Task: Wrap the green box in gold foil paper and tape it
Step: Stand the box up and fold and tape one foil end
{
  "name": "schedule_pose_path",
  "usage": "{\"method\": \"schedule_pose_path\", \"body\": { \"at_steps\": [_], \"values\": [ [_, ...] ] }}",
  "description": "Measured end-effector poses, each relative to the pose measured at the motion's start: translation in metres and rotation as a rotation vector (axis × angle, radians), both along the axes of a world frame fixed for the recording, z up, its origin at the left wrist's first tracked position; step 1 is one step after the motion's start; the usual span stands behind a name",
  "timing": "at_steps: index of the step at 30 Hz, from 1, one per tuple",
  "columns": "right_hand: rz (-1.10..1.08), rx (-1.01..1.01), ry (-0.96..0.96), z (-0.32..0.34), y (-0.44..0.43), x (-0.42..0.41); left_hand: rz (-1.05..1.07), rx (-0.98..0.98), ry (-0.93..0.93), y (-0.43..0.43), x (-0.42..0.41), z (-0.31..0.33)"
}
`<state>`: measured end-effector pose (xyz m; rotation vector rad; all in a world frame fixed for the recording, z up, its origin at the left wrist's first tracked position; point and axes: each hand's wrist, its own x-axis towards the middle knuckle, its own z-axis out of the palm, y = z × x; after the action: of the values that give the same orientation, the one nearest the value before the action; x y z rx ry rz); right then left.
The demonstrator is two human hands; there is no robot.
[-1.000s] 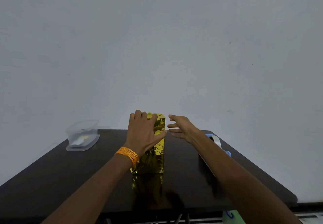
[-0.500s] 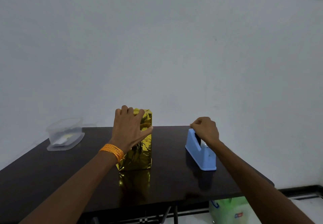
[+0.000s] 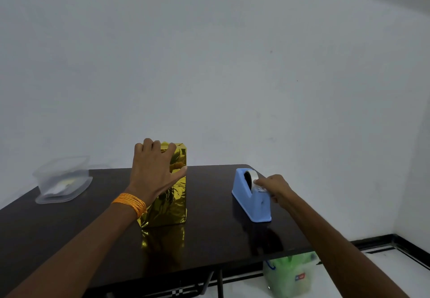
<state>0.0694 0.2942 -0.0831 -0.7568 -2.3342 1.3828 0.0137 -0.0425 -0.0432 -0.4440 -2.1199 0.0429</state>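
Observation:
The box, fully covered in crinkled gold foil (image 3: 173,201), stands upright near the middle of the dark table (image 3: 69,239). My left hand (image 3: 153,172), with an orange thread band at the wrist, lies flat against the box's near face, fingers spread up to its top edge. To the right sits a blue tape dispenser (image 3: 252,196) holding a clear tape roll. My right hand (image 3: 274,188) is at the dispenser's near end, fingertips pinching the tape end by the cutter.
A clear plastic container (image 3: 61,181) with something pale inside sits at the table's back left corner. A green plastic bag (image 3: 290,274) stands on the white floor under the table's right edge. The wall is close behind the table.
My right hand left the box, reached right to the tape dispenser, and now pinches the tape at its near end. The left hand stays pressed on the foil. The view swung to the right.

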Motion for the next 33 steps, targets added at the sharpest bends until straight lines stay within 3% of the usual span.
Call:
{"method": "schedule_pose_path", "body": {
  "at_steps": [3,18,33],
  "values": [
    [-0.052,0.019,-0.008,-0.002,0.004,0.003,-0.004,-0.001,-0.004,0.0,-0.001,-0.001],
    [-0.015,-0.326,-0.03,0.005,-0.001,0.011,0.003,-0.002,-0.022,0.002,-0.003,-0.001],
    [0.006,-0.317,0.007,0.015,-0.01,0.021,0.011,-0.016,-0.026,0.0,-0.002,-0.003]
  ]
}}
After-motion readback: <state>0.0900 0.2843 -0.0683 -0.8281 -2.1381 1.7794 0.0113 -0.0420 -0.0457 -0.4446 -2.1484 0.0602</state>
